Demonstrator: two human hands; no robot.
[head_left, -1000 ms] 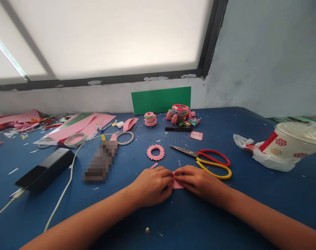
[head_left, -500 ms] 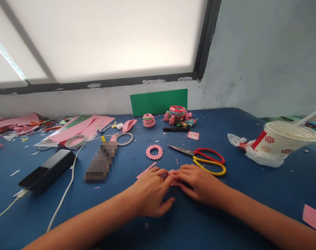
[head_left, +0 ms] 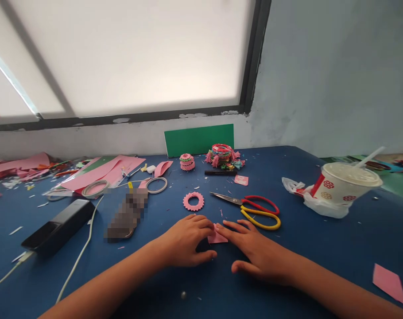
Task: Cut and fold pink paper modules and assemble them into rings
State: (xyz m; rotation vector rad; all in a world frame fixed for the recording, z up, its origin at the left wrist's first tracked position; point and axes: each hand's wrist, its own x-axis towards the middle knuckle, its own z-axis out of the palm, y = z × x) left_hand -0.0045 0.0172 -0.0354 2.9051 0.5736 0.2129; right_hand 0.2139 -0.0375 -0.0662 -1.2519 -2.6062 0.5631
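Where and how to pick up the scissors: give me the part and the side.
Take the scissors by the red loop and yellow loop, probably best from the near right side with the right hand. They lie flat, the pointed blades aimed left and away from that approach, while the wide loops sit just beyond the right hand.

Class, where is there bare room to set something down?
Bare blue table lies between the cup, right forearm and loose pink paper, and between the white cable and left forearm. The far left corner is crowded with paper scraps.
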